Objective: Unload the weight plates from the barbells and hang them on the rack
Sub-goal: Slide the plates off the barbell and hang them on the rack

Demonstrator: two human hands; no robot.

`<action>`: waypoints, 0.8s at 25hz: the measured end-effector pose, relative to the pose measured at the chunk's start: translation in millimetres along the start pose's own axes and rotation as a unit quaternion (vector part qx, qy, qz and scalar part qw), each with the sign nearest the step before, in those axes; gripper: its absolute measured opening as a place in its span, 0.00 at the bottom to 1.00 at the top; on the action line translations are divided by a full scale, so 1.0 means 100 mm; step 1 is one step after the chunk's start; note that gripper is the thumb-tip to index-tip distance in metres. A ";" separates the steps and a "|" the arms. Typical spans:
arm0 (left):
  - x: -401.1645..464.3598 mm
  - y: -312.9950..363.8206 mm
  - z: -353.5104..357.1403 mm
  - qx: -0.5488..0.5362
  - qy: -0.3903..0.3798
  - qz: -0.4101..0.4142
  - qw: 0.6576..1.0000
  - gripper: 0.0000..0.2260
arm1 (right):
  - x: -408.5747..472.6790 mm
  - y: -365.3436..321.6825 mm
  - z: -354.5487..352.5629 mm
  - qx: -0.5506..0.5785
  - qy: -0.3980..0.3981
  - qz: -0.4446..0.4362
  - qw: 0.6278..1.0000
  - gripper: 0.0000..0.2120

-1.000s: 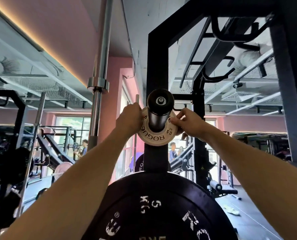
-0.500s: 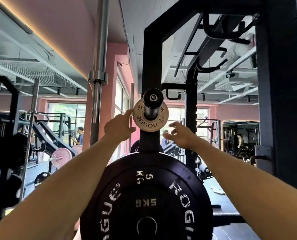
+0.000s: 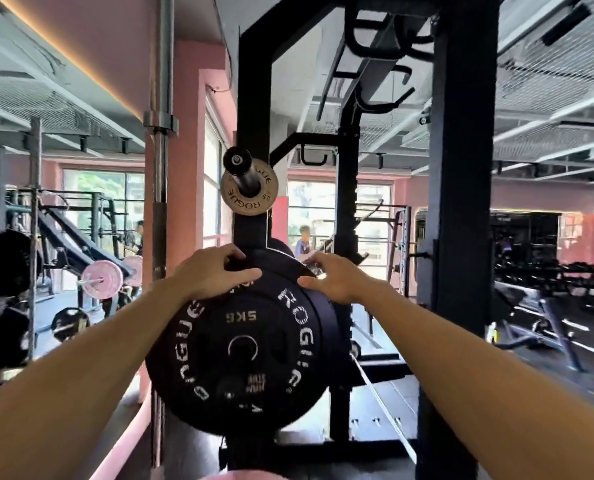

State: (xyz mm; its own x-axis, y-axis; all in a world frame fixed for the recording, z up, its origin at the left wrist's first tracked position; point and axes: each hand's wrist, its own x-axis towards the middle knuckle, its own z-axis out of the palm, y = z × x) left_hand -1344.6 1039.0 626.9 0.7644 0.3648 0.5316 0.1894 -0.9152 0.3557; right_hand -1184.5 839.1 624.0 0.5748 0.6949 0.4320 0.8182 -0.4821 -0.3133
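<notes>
Reaching forward, both hands meet the top edge of the big black plate [image 3: 243, 344], a round rubber disc marked ROGUE and 5KG in pale letters, with a small center hole and a peg end showing in it. The plate hangs face-on to the camera on a low peg of the black rack [image 3: 252, 98], and at least one more dark plate [image 3: 330, 327] sits behind it on the same peg. The peg's long axis seems to run straight toward the viewer, so any sliding of this plate would go along that line, toward or away from the body.

The left hand [image 3: 216, 275] lies at about 11 o'clock on the plate's rim, fingers curled over the top edge and thumb pressed on the face; it looks to be gripping. The right hand [image 3: 333, 277] sits at about 1 o'clock, fingers spread and partly open, thumb touching the rim, reaching over toward the plate behind; whether it has closed on anything cannot be told. Both hands are about equally near, the left more firmly set.

Directly above at 12 o'clock, well apart from the hands, a small tan plate [image 3: 247, 194], also marked ROGUE, hangs on an upper peg [image 3: 238, 161] against the rack post, looking settled.

At 9 o'clock an upright steel bar [image 3: 160, 168] stands beside the pink wall.
</notes>
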 end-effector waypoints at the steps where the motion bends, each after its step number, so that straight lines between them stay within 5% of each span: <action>1: -0.17 0.10 0.01 -0.006 0.003 0.003 1.000 0.27 | -0.17 0.01 -0.02 -0.003 -0.003 -0.003 1.000 0.27; 12: -1.57 0.92 -0.35 -0.019 0.006 0.012 1.000 0.23 | -1.78 -0.18 -0.72 -0.022 -0.014 0.000 1.000 0.29; 20: -2.51 1.60 -0.45 -0.026 -0.016 0.035 0.999 0.28 | -3.20 -0.24 -1.26 -0.045 -0.030 0.010 0.998 0.33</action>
State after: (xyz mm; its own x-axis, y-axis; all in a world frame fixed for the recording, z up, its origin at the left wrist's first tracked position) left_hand -1533.7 809.0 584.6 0.7945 0.2930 0.5319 0.1023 -0.9280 0.3584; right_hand -1386.9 561.1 600.4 0.5920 0.7139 0.3740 0.8054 -0.5406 -0.2430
